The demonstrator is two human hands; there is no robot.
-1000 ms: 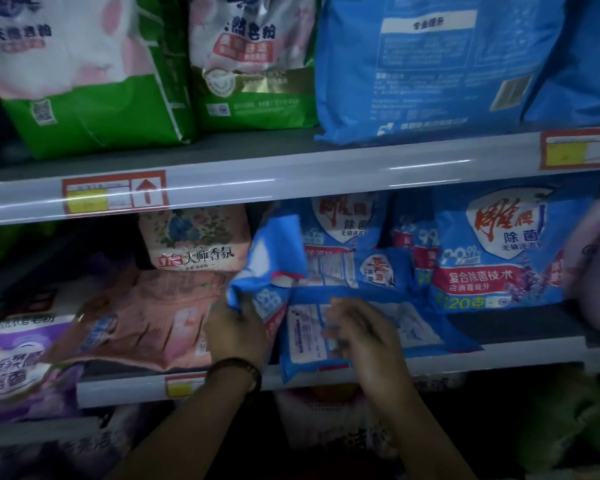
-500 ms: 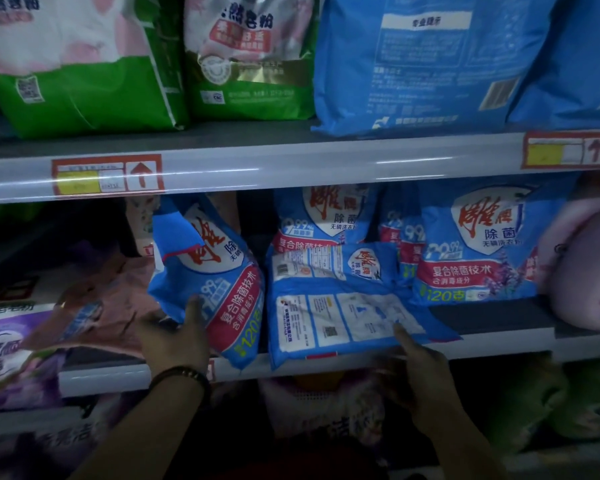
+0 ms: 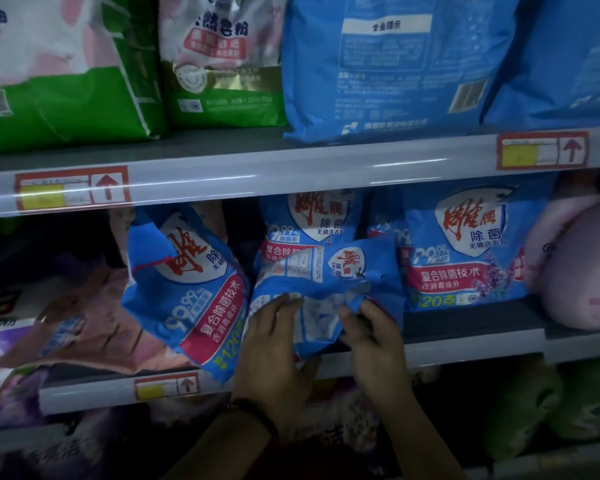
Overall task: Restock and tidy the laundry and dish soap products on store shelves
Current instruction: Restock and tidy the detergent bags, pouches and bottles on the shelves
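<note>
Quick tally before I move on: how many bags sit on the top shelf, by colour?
Green bags: 2
Blue bags: 2
Total: 4

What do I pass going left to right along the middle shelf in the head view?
In order: flat salmon-pink bag → tilted blue detergent bag → crumpled blue bag, gripped by the left hand and right hand → upright blue bag → pale pink bag.
</note>
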